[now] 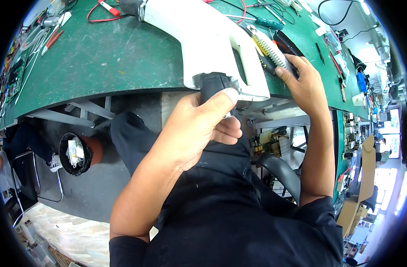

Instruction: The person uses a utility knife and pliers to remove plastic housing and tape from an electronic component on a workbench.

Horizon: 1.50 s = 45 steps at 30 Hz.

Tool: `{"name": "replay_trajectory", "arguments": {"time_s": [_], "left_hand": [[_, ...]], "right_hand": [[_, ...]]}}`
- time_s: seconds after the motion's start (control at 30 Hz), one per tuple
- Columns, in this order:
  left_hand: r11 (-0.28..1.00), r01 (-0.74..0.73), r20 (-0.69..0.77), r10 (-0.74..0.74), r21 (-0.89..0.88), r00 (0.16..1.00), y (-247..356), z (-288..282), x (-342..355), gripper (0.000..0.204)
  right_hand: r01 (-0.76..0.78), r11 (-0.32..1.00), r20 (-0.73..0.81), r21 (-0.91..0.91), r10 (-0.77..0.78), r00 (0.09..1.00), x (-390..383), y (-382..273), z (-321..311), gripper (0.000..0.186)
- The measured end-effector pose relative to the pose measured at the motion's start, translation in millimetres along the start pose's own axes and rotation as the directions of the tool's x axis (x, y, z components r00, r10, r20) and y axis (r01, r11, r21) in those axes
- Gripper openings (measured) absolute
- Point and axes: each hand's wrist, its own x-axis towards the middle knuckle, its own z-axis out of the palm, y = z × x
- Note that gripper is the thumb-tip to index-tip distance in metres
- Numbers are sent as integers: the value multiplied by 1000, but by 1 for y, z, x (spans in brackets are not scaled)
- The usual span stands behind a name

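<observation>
A white plastic housing (208, 40) with a looped handle lies across the front edge of the green bench, its dark round end pointing to the far left. A black block-shaped part (213, 84) sticks out of its near end. My left hand (208, 115) is closed around this block, thumb on top and fingers curled beneath. To the right of the housing, my right hand (303, 82) grips the near end of a light grey tool with a ribbed handle (266, 46); its exact kind is unclear.
A green-handled screwdriver (268, 23), red and black leads and other tools lie behind and right on the green bench (110, 58). A red lead (108, 8) is at the back left. Below stand a lined bin (74, 153) and a black curved chair part (281, 171). Another person's leg shows left.
</observation>
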Motion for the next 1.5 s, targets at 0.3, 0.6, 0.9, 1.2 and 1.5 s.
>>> {"name": "replay_trajectory", "arguments": {"time_s": [0.3, 0.6, 0.9, 1.2, 1.5], "left_hand": [[999, -39, 7, 39, -25, 999, -7, 1, 0, 49], [986, -167, 135, 167, -7, 977, -18, -5, -1, 80], [992, -78, 32, 81, -99, 996, -18, 6, 1, 67], [987, -68, 83, 81, -148, 993, -23, 5, 1, 63], [994, -69, 135, 80, -86, 988, -16, -4, -3, 61]], "right_hand": [[163, 888, -216, 429, -74, 974, -38, -21, -67, 41], [476, 851, -174, 219, -446, 878, -42, -51, -82, 49], [529, 845, -235, 81, -500, 834, -50, -71, -79, 56], [621, 467, -551, 629, -296, 780, -38, -68, -21, 93], [438, -145, -437, 887, -570, 696, 15, -100, 17, 49]]}}
